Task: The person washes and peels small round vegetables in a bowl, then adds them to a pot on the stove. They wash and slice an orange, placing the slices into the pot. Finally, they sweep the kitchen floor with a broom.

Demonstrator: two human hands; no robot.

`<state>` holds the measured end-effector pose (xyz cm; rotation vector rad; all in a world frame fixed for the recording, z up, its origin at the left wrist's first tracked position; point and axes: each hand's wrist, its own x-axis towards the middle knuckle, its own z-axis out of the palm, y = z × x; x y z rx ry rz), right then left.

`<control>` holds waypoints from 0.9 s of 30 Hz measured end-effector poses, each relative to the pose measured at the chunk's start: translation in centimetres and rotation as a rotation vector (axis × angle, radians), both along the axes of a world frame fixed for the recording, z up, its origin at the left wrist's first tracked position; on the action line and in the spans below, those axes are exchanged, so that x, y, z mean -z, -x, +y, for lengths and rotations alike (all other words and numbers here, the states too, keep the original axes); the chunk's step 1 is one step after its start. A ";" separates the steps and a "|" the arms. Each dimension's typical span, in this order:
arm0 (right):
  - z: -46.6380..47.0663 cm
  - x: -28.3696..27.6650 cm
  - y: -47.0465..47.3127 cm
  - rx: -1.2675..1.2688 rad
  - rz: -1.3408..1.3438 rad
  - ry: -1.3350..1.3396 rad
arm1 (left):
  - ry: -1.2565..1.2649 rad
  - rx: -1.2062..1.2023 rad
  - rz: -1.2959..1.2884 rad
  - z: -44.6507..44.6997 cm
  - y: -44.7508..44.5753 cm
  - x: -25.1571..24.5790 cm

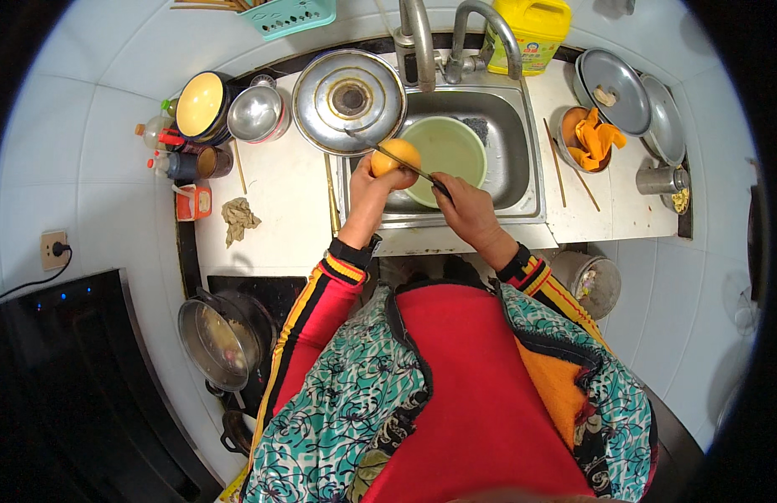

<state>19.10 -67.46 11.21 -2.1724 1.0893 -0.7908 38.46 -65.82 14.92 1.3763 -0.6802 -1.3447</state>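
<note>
My left hand [366,198] holds a round orange-yellow fruit [391,156] above the left part of the sink. In my right hand [467,210] is a kitchen knife [406,162], gripped by its dark handle. Its blade lies across the face of the fruit, the tip pointing up and left; whether it cuts into the skin I cannot tell. Beneath and just right of the fruit, a pale green plastic basin [457,151] with cloudy liquid stands in the stainless steel sink [511,170]. A large metal lid [325,94] rests at the sink's left rim.
Two curved faucets [420,44] rise behind the sink. On the right stand a bowl with orange pieces [595,139], chopsticks [555,163] and metal pans [615,88]. Leftward are stacked bowls [200,104], bottles [181,165] and a crumpled cloth [239,220]. A pot [219,342] sits lower left.
</note>
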 end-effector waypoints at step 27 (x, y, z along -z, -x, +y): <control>-1.6 -1.5 -3.9 -0.331 -0.067 -0.517 | -0.101 0.019 0.133 2.5 -3.3 0.9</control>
